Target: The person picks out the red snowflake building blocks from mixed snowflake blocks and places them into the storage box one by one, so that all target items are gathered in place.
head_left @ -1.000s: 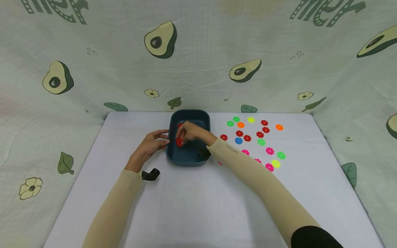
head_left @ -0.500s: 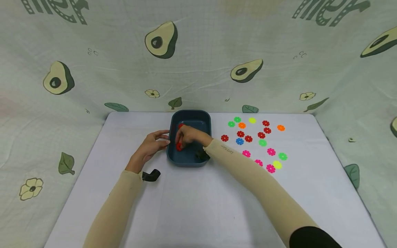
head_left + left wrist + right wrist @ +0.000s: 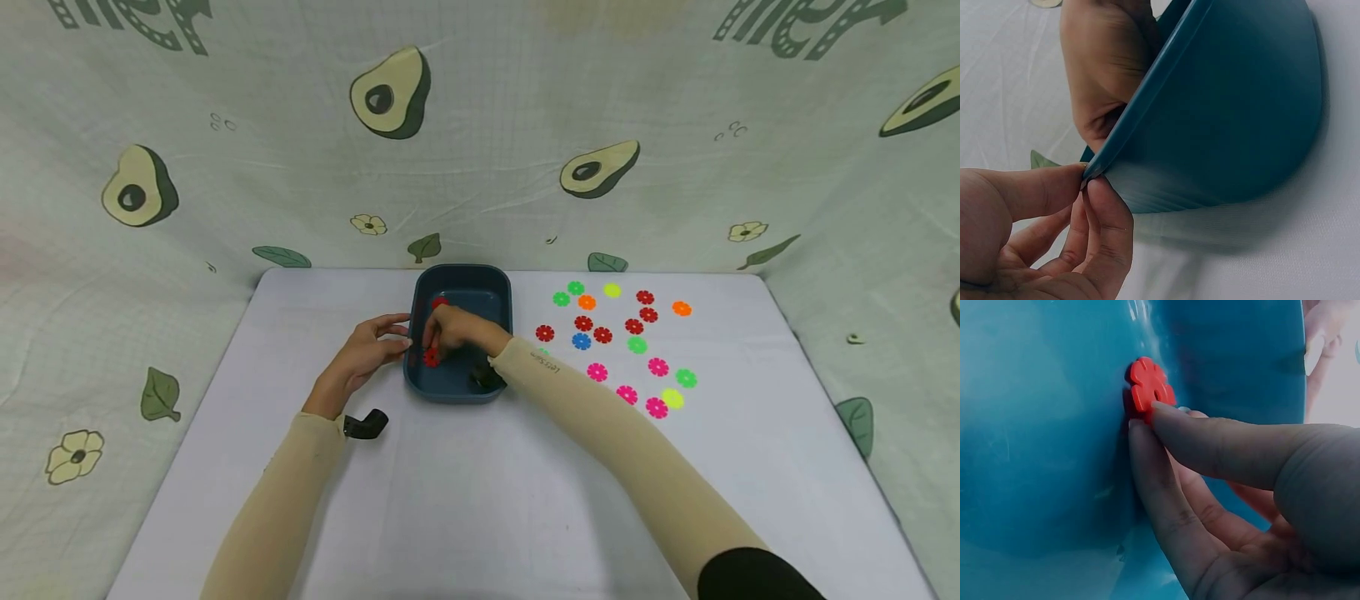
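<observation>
Right hand pinches a red flower piece inside the blue tray
Head view: a second red piece lies toward the tray's far end, the left hand is at its left rim, coloured pieces are on the desk to its right; left wrist view: left fingers pinch the tray's rim; right wrist view: thumb and finger hold the red flower piece's edge

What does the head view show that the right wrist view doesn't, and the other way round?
Head only: the loose flowers to the right of the tray, a second red flower inside it, and the avocado prints.
Right wrist only: how the fingers pinch the held flower by its edge.
Both: the tray, the held flower, the right hand and at least part of the left hand.
</observation>
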Tool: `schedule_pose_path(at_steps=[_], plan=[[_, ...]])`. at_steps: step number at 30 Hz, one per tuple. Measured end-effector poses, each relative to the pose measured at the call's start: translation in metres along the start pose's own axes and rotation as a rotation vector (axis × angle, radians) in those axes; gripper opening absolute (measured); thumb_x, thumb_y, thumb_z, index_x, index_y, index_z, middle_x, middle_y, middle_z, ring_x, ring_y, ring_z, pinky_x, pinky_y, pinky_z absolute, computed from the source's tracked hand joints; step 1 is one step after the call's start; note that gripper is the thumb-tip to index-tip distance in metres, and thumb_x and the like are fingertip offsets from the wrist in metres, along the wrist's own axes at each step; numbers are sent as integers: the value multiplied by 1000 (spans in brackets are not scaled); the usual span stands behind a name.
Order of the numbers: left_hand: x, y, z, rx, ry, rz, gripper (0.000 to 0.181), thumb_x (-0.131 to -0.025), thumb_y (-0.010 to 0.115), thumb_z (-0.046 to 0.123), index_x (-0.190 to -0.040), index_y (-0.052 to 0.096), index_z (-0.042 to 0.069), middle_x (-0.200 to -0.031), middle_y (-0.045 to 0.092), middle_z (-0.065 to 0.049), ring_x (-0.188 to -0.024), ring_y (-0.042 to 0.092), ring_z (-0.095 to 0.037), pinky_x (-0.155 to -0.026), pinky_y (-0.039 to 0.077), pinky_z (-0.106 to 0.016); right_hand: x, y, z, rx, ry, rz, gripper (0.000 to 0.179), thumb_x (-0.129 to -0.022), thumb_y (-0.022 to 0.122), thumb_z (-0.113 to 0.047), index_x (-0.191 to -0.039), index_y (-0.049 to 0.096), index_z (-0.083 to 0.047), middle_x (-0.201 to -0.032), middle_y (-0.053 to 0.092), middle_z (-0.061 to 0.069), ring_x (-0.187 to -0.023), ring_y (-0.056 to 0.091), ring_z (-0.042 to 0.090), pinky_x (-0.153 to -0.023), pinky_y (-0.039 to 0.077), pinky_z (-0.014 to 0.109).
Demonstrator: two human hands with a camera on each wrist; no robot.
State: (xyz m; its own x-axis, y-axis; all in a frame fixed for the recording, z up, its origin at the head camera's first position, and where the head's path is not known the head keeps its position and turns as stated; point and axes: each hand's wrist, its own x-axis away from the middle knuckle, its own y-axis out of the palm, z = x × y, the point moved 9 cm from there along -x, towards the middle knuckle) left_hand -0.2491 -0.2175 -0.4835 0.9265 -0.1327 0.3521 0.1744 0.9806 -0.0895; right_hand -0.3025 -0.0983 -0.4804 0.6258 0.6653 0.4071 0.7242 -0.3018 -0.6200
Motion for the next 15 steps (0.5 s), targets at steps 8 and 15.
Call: schedule_pose_path(at_steps=[8, 15], plan=[[0, 0, 0, -1, 2, 5, 59, -103, 61, -4, -158, 44, 0, -134, 52, -20, -87, 63, -8, -83, 57, -23, 1, -6, 0, -2, -8, 43, 22, -86, 78, 14, -105, 78, 3, -90, 69, 8, -82, 63, 16, -77, 55, 26], [0, 0, 0, -7, 0, 7, 59, -102, 62, -4, -158, 44, 0, -134, 53, -19, -87, 62, -6, -80, 56, -20, 8, -14, -2, -8, -38, 67, 22, -86, 80, 11, -106, 78, 1, -97, 74, 12, -87, 66, 17, -77, 55, 25]])
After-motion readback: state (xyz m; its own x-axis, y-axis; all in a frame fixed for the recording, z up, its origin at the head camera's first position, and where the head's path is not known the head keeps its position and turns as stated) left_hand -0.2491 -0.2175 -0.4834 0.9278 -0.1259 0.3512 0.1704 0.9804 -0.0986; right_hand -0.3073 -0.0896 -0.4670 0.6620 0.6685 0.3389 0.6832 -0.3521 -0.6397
